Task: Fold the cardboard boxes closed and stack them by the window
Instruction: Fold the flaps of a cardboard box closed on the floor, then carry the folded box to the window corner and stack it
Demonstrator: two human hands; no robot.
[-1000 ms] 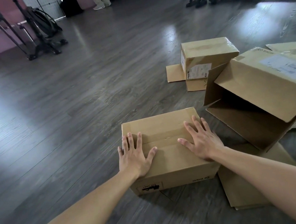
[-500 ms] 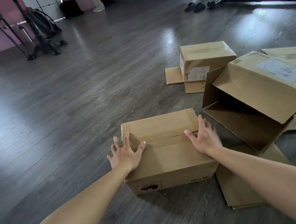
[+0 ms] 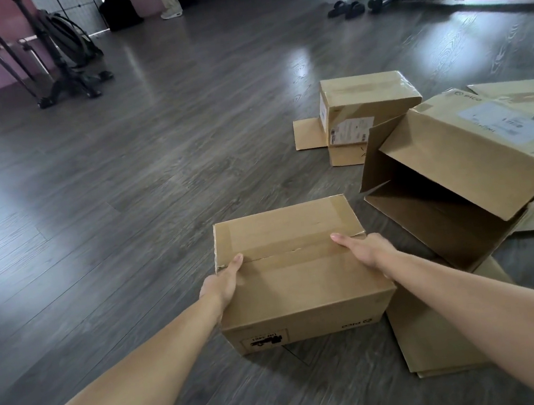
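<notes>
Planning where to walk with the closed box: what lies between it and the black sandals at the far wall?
In the head view, only bare wood floor lies between the closed box and the sandals.

We see two bare forearms coming in from the near edge, with no sleeves, watch, bracelets or rings in sight. Our left hand [image 3: 222, 283] and right hand [image 3: 365, 251] are ungloved, and each thumbnail is short and unpainted.

One head-worn wide-angle view looks forward and down, close over the floor [image 3: 123, 204] ahead.
</notes>
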